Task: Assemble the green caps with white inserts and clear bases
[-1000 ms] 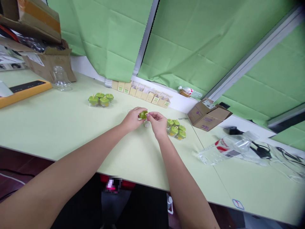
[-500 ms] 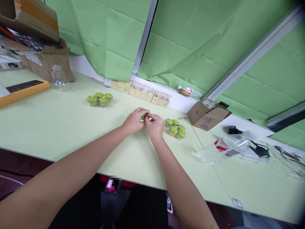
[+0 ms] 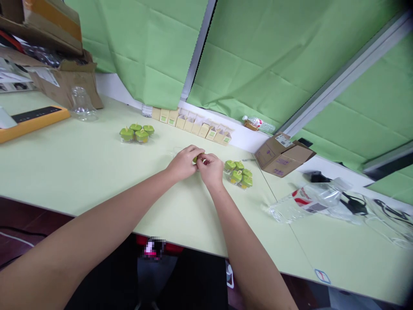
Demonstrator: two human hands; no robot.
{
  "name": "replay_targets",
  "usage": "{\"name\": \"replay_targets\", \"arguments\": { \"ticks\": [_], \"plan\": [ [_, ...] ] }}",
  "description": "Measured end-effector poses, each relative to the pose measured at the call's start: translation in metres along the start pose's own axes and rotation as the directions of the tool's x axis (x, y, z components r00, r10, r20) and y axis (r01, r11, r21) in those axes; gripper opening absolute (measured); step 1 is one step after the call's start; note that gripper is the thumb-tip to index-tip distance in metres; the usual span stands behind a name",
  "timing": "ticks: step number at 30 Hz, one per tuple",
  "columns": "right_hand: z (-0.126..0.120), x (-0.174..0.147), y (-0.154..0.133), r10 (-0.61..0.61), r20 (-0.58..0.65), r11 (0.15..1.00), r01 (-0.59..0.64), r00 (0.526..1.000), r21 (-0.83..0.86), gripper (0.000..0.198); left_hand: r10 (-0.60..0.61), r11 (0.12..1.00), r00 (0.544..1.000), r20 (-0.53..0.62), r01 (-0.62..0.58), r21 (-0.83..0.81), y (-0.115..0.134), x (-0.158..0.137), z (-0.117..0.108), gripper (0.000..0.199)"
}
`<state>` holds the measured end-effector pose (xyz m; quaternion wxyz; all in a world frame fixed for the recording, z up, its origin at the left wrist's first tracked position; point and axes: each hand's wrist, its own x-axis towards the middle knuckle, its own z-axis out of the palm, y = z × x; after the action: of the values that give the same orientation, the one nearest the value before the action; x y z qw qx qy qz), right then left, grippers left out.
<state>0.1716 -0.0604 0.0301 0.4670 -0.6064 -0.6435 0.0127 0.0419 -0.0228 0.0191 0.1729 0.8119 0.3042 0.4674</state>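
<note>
My left hand (image 3: 183, 163) and my right hand (image 3: 211, 170) meet over the middle of the table, fingers closed and pinched together. Between them shows a bit of a green lid (image 3: 195, 159); the rest is hidden by my fingers. A faint clear plastic piece (image 3: 176, 150) lies just behind my left hand. To the right of my right hand stand several small clear tubs with green lids (image 3: 236, 176), each lid bearing a little loop. A second group of green-lidded tubs (image 3: 141, 135) stands farther off to the left.
Small cardboard boxes (image 3: 193, 125) line the wall. On the right are a cardboard box (image 3: 282, 157), a large plastic bottle (image 3: 300, 202) and cables (image 3: 390, 211). At left lie a clear bottle piece (image 3: 82, 105), an orange-edged device (image 3: 38, 120) and stacked cartons (image 3: 64, 82).
My hands stay pinched together at nearly the same spot, with only slight finger movement. The whole view has shifted a little.
</note>
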Motion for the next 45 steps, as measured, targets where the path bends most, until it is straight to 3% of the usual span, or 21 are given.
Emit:
{"name": "replay_targets", "arguments": {
  "ticks": [9, 18, 27, 31, 36, 45],
  "plan": [
    [0.002, -0.003, 0.000, -0.039, -0.044, 0.999, 0.038, 0.998, -0.023, 0.019, 0.010, 1.000, 1.000, -0.002, -0.010, 0.000, 0.000, 0.000, 0.003, 0.052],
    [-0.003, -0.003, -0.006, 0.140, -0.027, 0.987, -0.142, 0.990, -0.082, 0.021, -0.060, 0.996, 0.998, 0.008, 0.060, -0.064, 0.000, -0.002, 0.008, 0.050],
    [-0.003, -0.003, -0.005, 0.112, 0.021, 0.992, -0.111, 0.993, -0.056, 0.020, -0.032, 0.999, 0.999, -0.023, 0.031, -0.029, -0.006, -0.002, 0.009, 0.048],
    [-0.002, 0.000, 0.001, 0.063, 0.108, 0.994, -0.072, 0.992, 0.078, 0.022, -0.095, 0.994, 0.993, -0.072, 0.091, -0.058, -0.012, 0.000, 0.008, 0.045],
    [0.002, 0.006, 0.014, 0.196, 0.105, 0.939, -0.218, 0.975, 0.267, 0.020, -0.070, 0.995, 0.995, -0.069, 0.064, -0.080, -0.015, 0.001, 0.008, 0.045],
    [0.000, 0.004, 0.009, 0.235, 0.046, 0.953, -0.239, 0.971, 0.186, 0.018, -0.066, 0.995, 0.998, -0.003, 0.065, -0.074, -0.009, 0.000, 0.009, 0.046]
  ]
}}
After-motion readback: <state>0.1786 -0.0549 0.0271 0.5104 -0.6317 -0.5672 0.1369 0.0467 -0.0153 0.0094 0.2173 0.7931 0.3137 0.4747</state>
